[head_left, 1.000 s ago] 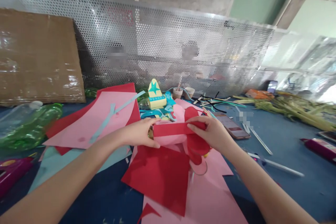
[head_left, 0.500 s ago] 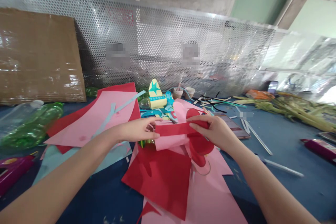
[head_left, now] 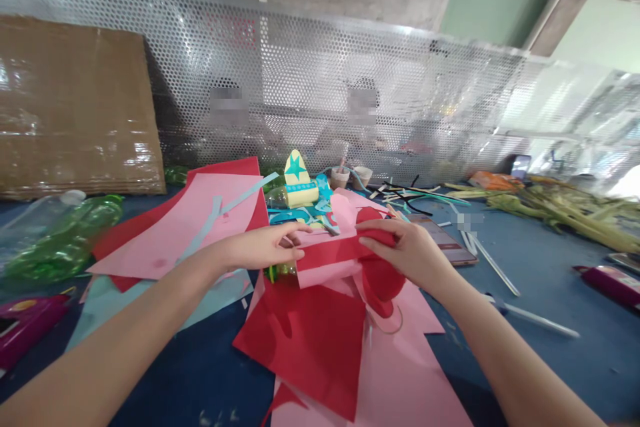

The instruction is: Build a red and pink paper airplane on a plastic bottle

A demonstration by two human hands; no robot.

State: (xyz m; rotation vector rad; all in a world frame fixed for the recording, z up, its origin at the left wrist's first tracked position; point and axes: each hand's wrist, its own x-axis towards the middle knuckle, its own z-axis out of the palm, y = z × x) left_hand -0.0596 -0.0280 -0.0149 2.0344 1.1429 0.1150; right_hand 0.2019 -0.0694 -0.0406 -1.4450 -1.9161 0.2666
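Between my two hands is a paper-wrapped object [head_left: 327, 263]: pink paper with a red paper strip [head_left: 330, 251] across it and a red rounded piece on its right. My left hand [head_left: 265, 247] pinches the left end of the strip, thumb and fingers closed on it. My right hand [head_left: 405, 250] presses its fingers down on the strip's right end and grips the object there. A green bit of what is wrapped shows just below my left hand. The object is held just above a red sheet [head_left: 305, 340] lying on pink sheets [head_left: 400, 373].
Blue table [head_left: 550, 280] strewn with pink and red paper [head_left: 200, 220], a yellow paper craft with a teal star [head_left: 299, 180], green plastic bottles [head_left: 60, 247], a phone [head_left: 445, 240], sticks and green stalks [head_left: 560, 210]. Perforated metal screen [head_left: 310, 93] behind, cardboard [head_left: 75, 107] leaning left.
The wrapped object rose slightly and tilted; my left hand shifted from cupping its end to pinching the strip, and my right hand pressed the strip's right end down.
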